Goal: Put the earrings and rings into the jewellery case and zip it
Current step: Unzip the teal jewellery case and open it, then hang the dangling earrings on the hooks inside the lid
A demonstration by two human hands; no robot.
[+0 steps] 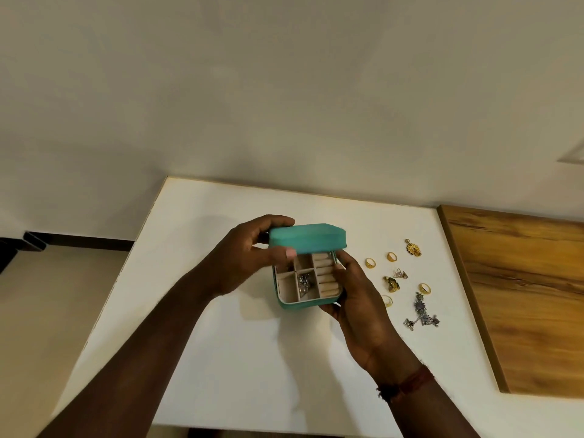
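A small teal jewellery case (297, 306) sits in mid-table, its lid (308, 238) half raised. My left hand (249, 260) grips the lid's left corner, thumb at its front edge. My right hand (354, 295) holds the case's right side and front corner. Inside are beige compartments; a silver piece (304, 283) lies in the middle one, and ring rolls (325, 275) line the right. To the right on the table lie gold rings (370, 263) (392, 256) (425, 288), a gold earring (413, 248), a dark gold earring (392, 283), a small triangular earring (400, 273) and silver earrings (422, 312).
The white table (221, 343) ends at a left edge with floor beyond. A wooden panel (521, 295) bounds the table on the right. A plain wall rises behind. Another gold ring (387, 300) lies partly behind my right hand.
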